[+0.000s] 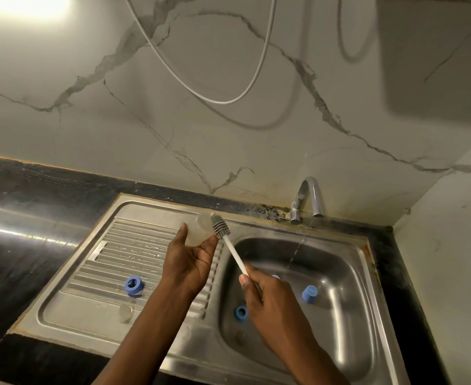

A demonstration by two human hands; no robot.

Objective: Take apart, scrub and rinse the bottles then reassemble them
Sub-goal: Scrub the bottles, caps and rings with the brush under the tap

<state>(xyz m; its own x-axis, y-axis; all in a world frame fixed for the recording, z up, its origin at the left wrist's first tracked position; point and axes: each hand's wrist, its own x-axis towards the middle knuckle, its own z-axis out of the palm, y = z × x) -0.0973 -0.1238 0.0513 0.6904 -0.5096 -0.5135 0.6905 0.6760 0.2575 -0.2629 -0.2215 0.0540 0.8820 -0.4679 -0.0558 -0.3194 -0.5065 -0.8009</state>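
— Where is the bottle [198, 232]?
— Up over the drainboard [134, 245], at the near rim of the sink [340, 276]; the left hand [192, 262] holds it, palm turned up, thumb on one side and the fingers [210, 243] curled round the other; it is clear and has no top on.
— And the right hand [259, 293]?
— Over the basin, its fingers closed round the lower end of the bottle brush [234, 251]; the white handle slants up and left to the grey ribbed head, which is at the far end of the bottle; whether the head is inside it or only against it, I cannot tell.
— The loose parts?
— A blue ring [133, 285] lies on the drainboard, with a small clear piece [125, 312] nearer the front edge; in the basin there are a second blue ring [240, 313], just beside the right wrist, and a blue cap [310, 293] further right; another blue piece [275, 277] peeps out behind the right hand, mostly hidden.
— Is the water on?
— The tap [310, 198] stands at the back right corner; a thin stream [295, 252] falls from it into the basin, well apart from both hands.
— Around the sink?
— A dark bench [20, 259] to the left; a veined marble wall [117, 120] behind, with a white cable [256, 76] hanging in a loop.
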